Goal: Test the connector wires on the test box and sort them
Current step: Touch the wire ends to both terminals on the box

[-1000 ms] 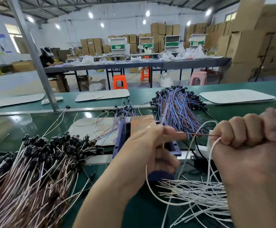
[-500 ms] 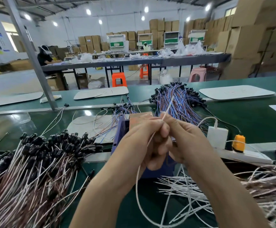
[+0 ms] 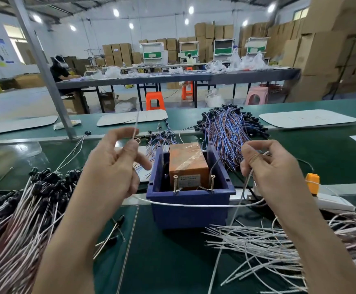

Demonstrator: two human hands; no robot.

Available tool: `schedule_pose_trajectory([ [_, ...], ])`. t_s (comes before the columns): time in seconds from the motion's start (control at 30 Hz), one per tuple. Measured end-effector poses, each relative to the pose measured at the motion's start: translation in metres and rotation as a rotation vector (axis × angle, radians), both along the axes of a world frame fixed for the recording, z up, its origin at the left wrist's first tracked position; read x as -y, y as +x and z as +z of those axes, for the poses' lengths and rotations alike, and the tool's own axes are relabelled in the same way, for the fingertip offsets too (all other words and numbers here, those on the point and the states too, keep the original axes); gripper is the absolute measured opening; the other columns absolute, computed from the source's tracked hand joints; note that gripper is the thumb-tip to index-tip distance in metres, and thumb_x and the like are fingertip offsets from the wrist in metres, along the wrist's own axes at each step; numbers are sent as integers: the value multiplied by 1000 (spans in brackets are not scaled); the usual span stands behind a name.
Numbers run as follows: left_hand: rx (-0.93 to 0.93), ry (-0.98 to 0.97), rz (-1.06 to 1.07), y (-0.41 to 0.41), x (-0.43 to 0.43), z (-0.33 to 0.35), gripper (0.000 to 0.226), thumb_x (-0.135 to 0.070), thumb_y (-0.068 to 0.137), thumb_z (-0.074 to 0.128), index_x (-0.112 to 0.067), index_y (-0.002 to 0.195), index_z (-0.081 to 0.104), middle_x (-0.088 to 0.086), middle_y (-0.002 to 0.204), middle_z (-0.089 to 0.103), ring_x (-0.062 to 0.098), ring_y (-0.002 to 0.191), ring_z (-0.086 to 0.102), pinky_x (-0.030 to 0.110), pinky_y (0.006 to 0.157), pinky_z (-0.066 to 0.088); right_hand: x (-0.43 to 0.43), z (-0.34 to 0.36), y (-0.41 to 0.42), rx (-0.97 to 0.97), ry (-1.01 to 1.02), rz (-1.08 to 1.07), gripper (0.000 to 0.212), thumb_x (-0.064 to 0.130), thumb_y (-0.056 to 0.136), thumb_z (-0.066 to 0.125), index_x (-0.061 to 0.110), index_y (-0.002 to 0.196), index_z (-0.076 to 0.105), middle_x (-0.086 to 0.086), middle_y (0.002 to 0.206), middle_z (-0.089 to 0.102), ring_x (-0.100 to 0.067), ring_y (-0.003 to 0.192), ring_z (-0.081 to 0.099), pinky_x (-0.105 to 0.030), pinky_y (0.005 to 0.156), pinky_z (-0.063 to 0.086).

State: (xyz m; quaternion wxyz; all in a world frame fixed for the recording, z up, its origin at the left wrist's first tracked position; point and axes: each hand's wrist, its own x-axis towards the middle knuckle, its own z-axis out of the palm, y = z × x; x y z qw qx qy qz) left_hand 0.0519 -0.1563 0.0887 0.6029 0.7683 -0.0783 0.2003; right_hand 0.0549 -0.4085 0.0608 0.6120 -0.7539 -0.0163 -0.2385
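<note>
A blue test box (image 3: 190, 210) stands at the centre of the green bench, with an orange block (image 3: 186, 164) inside and two upright screws at its front rim. My left hand (image 3: 114, 164) pinches one end of a white connector wire (image 3: 194, 205), whose tip points up past my fingers. My right hand (image 3: 272, 170) pinches the other end. The wire sags in a loop across the front of the box, between both hands. White loose wires (image 3: 264, 249) lie at the lower right.
A big pile of white and brown wires with black connectors (image 3: 22, 206) fills the left. Blue and brown wires (image 3: 229, 130) are heaped behind the box. A white power strip with an orange plug (image 3: 312, 183) sits right. A steel post (image 3: 45, 71) rises at the left.
My hands were together in front of the box; they have since drawn apart, stretching the white wire out across its front. The box is now uncovered.
</note>
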Motion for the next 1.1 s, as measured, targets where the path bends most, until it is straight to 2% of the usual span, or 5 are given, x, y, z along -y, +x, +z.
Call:
schedule_pose_trajectory([
  [0.27,4,285,180,4,2,-9,17,-46,95,59,-38,88,72,-12,86,62,13,51,45,11,49,39,-7,-1,0,6,-139,21,14,40,93,66,28,87,71,10,57,54,-3,47,42,-15,47,37],
  [0.4,-25,257,134,4,2,-9,22,-55,92,61,-36,86,70,8,67,53,14,51,39,29,55,38,-1,-4,0,-27,-150,19,15,40,90,68,26,85,72,15,53,47,-4,48,37,-18,47,35],
  [0.87,-148,342,125,14,4,-21,17,-46,86,68,-30,80,65,-10,60,38,11,57,43,52,77,57,6,-9,2,-78,-260,82,16,43,90,69,30,83,74,15,52,59,1,48,47,-11,50,38],
  [1.0,-148,345,145,14,3,-20,18,-45,88,67,-30,79,65,-11,57,40,15,56,46,48,74,57,6,-9,1,-93,-265,106,22,49,94,59,37,86,75,8,45,36,-15,49,34,-28,49,31],
  [1.1,-138,347,146,14,3,-20,20,-45,88,66,-29,78,64,-12,52,40,16,54,47,42,66,53,3,-7,-1,-105,-271,125,18,48,96,57,48,90,74,-18,67,62,-39,64,50,-44,61,46],
])
